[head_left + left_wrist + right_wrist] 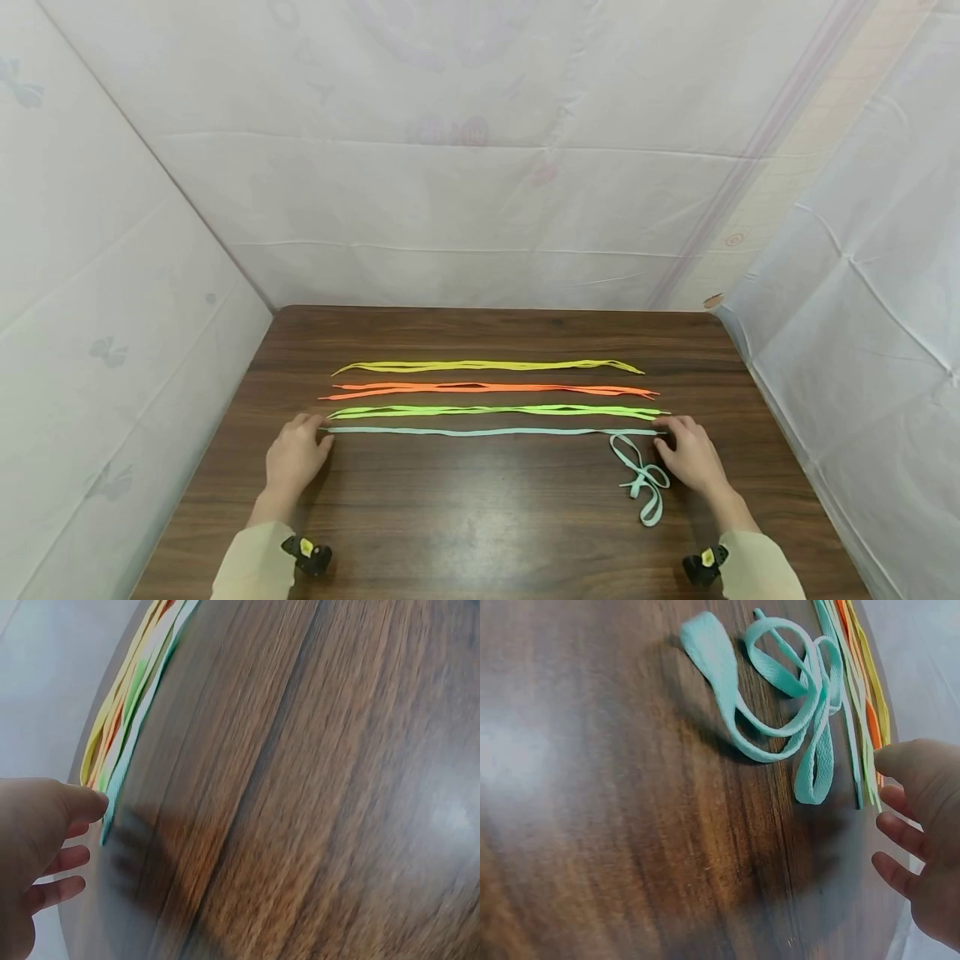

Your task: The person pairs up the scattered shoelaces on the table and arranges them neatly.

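Observation:
A mint shoelace (480, 432) stretches left to right across the table. My left hand (295, 452) is at its left end, with the thumb beside the lace and other fingers loosely bent. In the left wrist view the lace's tip pokes out past the thumb. At the right end is my right hand (692, 454), its index finger near the tips of the lime green shoelaces (510, 409). A second mint shoelace (645, 481) lies loosely looped just left of the right hand. The right wrist view shows the straight mint lace's tip lying free, fingers spread apart.
Orange shoelaces (487, 387) and yellow shoelaces (487, 365) lie in rows beyond the green ones. All rest on a dark wooden table (450, 508). White sheeting (465, 200) hangs behind and along both sides. Each wrist wears a small black camera (307, 556).

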A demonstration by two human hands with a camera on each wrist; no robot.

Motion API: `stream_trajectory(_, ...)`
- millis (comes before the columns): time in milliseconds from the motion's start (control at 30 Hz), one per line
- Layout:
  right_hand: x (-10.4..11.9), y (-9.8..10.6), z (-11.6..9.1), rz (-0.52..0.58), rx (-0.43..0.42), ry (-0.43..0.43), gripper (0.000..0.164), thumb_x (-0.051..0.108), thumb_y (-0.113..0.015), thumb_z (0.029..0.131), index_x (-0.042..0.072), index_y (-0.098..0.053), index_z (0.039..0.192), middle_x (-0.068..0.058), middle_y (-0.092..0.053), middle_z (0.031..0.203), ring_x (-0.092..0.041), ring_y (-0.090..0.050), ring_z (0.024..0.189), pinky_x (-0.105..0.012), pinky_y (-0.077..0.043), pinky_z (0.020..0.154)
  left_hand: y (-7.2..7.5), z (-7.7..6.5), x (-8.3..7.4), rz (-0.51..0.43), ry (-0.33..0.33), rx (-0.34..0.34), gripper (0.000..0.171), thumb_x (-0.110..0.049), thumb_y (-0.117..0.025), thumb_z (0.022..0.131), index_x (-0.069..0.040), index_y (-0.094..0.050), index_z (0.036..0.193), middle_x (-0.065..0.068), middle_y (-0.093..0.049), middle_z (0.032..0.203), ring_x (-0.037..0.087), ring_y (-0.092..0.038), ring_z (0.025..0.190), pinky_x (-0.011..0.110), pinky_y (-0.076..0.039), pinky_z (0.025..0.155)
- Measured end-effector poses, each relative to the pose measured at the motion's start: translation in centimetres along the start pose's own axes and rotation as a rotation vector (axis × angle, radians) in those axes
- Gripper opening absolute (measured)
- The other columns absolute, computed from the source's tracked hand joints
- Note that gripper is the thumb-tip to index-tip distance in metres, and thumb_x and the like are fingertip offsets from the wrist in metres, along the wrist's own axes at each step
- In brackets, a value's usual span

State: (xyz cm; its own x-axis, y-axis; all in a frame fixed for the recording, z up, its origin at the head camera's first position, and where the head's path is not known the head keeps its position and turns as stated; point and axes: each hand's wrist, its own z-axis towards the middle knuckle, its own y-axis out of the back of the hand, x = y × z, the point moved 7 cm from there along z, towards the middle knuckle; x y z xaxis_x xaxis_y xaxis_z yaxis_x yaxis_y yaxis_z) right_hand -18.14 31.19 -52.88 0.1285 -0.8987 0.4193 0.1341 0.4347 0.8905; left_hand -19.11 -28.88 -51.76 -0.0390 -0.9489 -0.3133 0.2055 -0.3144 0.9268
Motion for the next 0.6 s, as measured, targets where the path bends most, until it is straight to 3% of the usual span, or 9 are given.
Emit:
stream_trajectory(267,0.4,0.4,-1.0,-0.024,-0.014,0.006,0.028,0.008,-0.066,0.080,0.003,-0.062,0.107,-0.023,-0.057,0.104,-0.041,-0.053,0.094,-0.055,-0.042,0.074,0.0,0.1,-3.4,-0.014,-0.078,-0.033,0.026,-0.010,-0.074,0.075,-0.004,-0.066,0.099,0.019,-0.062,0.104,0.039,-0.059,0.091,0.049,-0.050,0.063)
stream_trajectory(600,1.1,0.0,-2.3,-0.030,0.008,0.015,0.028,0.011,-0.068,0.080,0.003,-0.063,0.107,-0.019,-0.060,0.102,-0.038,-0.056,0.093,-0.054,-0.044,0.075,-1.7,0.4,-7.6,-0.029,-0.161,-0.045,0.024,-0.011,-0.076,0.073,-0.007,-0.067,0.095,0.012,-0.064,0.098,0.032,-0.062,0.088,0.046,-0.051,0.066)
